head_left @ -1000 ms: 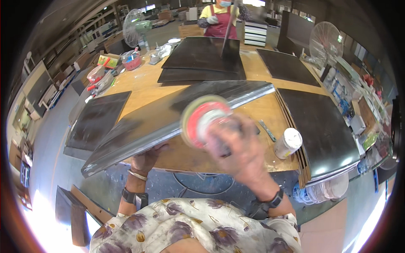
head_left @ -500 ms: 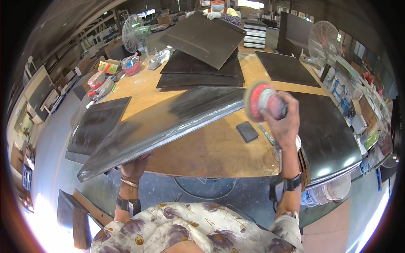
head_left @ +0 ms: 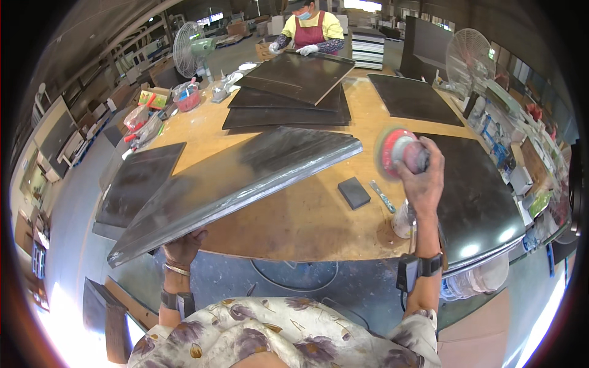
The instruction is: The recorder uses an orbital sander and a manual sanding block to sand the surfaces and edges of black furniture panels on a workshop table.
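Note:
My left hand (head_left: 185, 246) grips the near lower edge of a long dark panel (head_left: 239, 172), which is tilted up off the table. Some of its fingers are hidden beneath the panel. A grey, worn-looking strip runs along the panel's near edge. My right hand (head_left: 422, 178) is closed round the top of a red and grey orbital sander (head_left: 405, 151). The sander's round pad is turned toward the panel's right end but stands apart from it. On the wooden table (head_left: 288, 227) between them lie a dark sanding block (head_left: 354, 192) and a thin knife-like tool (head_left: 383, 195).
Stacked dark panels (head_left: 475, 196) stand at the right, and another dark panel (head_left: 144, 181) at the left. Across the table a co-worker (head_left: 310, 37) in gloves handles panels on a pile (head_left: 288, 113). A white can (head_left: 403, 221) stands near my right wrist. Fans (head_left: 471, 58) stand behind.
The sander in my right hand has moved right, away from the panel's end. Across the table, the co-worker's raised panel has been lowered onto the pile.

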A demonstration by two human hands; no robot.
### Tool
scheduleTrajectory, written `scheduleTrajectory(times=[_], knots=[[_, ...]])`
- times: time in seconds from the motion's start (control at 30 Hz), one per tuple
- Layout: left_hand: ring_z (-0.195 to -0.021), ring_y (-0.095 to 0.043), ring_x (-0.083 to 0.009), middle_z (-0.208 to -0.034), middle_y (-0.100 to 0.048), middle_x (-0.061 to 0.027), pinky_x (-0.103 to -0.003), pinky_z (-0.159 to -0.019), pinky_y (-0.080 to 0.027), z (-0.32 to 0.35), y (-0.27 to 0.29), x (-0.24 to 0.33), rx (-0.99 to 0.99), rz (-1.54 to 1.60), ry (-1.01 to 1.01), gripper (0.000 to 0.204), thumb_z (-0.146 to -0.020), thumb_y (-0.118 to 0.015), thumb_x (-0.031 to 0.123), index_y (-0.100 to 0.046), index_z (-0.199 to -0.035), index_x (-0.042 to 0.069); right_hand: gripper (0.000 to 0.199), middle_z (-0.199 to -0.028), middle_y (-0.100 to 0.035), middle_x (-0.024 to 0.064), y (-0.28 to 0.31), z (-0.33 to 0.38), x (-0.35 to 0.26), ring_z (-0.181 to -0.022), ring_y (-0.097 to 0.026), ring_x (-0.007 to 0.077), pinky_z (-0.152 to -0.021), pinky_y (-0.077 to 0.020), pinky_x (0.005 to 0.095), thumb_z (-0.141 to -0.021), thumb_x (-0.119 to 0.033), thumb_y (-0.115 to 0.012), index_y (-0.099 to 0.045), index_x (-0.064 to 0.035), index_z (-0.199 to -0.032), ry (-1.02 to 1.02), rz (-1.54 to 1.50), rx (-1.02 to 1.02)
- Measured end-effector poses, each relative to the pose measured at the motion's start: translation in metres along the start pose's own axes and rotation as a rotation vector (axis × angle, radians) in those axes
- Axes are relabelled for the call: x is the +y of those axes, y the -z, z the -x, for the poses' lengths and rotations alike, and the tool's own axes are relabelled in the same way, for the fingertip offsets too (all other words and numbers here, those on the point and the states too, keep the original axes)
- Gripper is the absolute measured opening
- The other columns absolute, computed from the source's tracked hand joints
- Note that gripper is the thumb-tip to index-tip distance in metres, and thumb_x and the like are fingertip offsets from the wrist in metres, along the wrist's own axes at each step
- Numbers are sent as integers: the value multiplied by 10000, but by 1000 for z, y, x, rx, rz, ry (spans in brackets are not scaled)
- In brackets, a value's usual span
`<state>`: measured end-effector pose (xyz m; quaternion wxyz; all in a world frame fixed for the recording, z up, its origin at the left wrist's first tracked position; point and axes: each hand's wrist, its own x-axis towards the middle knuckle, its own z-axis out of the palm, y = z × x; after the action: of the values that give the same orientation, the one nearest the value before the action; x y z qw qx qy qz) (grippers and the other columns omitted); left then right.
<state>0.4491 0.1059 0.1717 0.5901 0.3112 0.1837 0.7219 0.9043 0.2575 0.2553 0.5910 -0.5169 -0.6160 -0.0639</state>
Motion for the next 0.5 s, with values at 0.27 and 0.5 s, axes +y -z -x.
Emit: scheduleTrajectory(times=[0.27,0.5], knots=[[-1087,-536,-272,-1185,-570,-114,-439,-874,-447,24,20,-20,-72,-190,85,529,-765,-649,432,-572,-1152,79,613,-1070,-534,119,15,18,-70,-994,-543,297,-864,-451,361,-579,-29,-763,-499,-94,-1128,131,-65,-376],[-1081,-534,-241,-1143,-596,-104,-406,-910,-438,38,44,-44,-56,-163,179,509,-742,-680,421,-605,-1111,80,485,-1010,-540,131,-8,96,-176,-918,-582,303,-688,-519,362,-635,-156,-765,-534,-190,-1060,428,-219,-834]])
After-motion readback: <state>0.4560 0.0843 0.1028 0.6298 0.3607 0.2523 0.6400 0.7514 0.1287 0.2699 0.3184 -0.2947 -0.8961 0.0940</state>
